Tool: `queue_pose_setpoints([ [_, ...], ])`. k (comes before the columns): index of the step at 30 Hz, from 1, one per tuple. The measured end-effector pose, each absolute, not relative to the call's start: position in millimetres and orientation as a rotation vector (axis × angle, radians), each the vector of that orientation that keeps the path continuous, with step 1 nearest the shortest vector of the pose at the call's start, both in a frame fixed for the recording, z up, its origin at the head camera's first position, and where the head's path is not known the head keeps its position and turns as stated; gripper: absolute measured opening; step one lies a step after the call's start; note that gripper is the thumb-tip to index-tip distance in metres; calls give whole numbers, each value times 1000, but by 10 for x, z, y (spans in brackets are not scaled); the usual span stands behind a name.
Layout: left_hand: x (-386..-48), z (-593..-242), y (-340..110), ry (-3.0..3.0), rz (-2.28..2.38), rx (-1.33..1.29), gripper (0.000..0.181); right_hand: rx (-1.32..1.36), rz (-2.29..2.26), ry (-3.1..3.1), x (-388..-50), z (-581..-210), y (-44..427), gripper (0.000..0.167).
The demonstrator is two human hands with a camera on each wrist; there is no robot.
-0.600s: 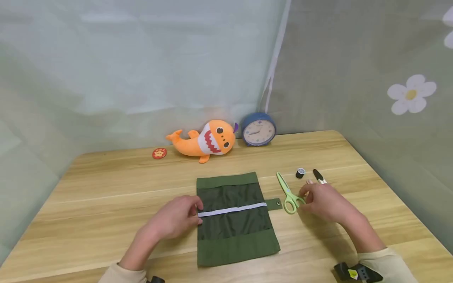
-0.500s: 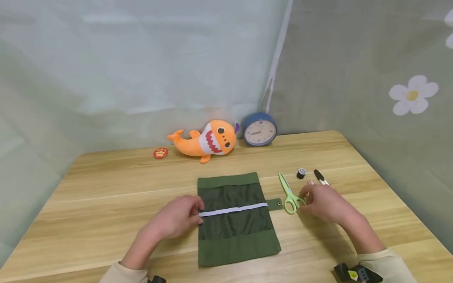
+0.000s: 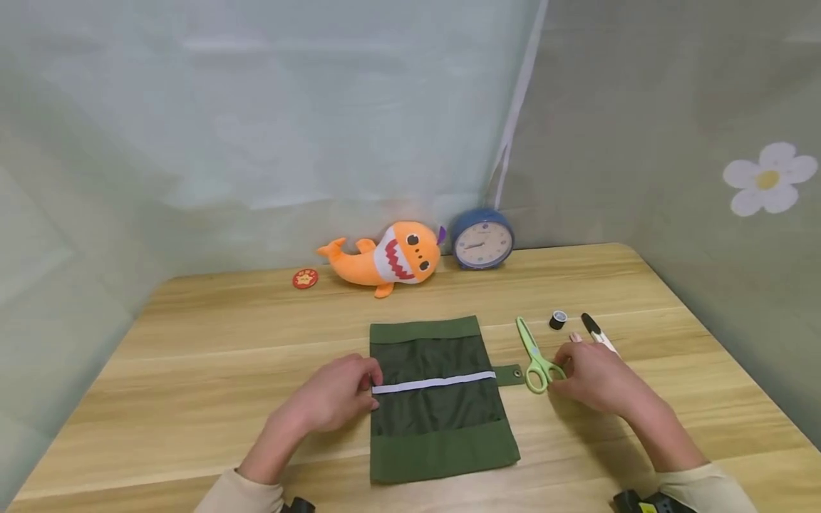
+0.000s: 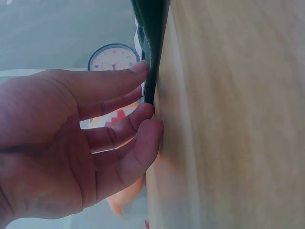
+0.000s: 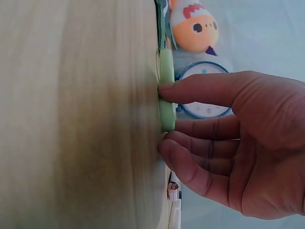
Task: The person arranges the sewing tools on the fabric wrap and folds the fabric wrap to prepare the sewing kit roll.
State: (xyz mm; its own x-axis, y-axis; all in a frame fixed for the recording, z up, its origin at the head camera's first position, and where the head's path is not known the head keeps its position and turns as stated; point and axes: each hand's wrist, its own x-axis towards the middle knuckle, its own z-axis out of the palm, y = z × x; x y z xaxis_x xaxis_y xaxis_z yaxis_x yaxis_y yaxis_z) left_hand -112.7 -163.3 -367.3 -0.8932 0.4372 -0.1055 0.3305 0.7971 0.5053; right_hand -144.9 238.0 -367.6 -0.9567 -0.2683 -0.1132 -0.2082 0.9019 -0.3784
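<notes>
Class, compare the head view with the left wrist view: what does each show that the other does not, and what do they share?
Only the head view: the right hand, green scissors, black spool and white flower.
Only the left wrist view: the palm of the left hand.
Both: the left hand itself, green cloth, orange plush toy, clock and wooden table.

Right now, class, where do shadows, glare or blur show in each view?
Head: a soft shadow on the table below the right hand, a pale sheen near the bottom edge; left wrist: table grain smeared, the clock soft; right wrist: a dim, soft-edged shadow on the table beside the scissors.
</notes>
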Motion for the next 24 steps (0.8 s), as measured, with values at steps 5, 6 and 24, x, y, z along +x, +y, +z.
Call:
queue_pose_setpoints([
  [5,-1134,-3667,-1602,2771,714,577,19,-351,-517,2919,-1458,-3672,2388,32],
  [6,-1132,-3668,-1601,2772,714,575,19,-355,-508,2927,-1458,-3673,2386,33],
  [24,-1146,-3678,-1600,2769,721,528,20,-151,-800,2892,-1432,-3636,2334,39],
])
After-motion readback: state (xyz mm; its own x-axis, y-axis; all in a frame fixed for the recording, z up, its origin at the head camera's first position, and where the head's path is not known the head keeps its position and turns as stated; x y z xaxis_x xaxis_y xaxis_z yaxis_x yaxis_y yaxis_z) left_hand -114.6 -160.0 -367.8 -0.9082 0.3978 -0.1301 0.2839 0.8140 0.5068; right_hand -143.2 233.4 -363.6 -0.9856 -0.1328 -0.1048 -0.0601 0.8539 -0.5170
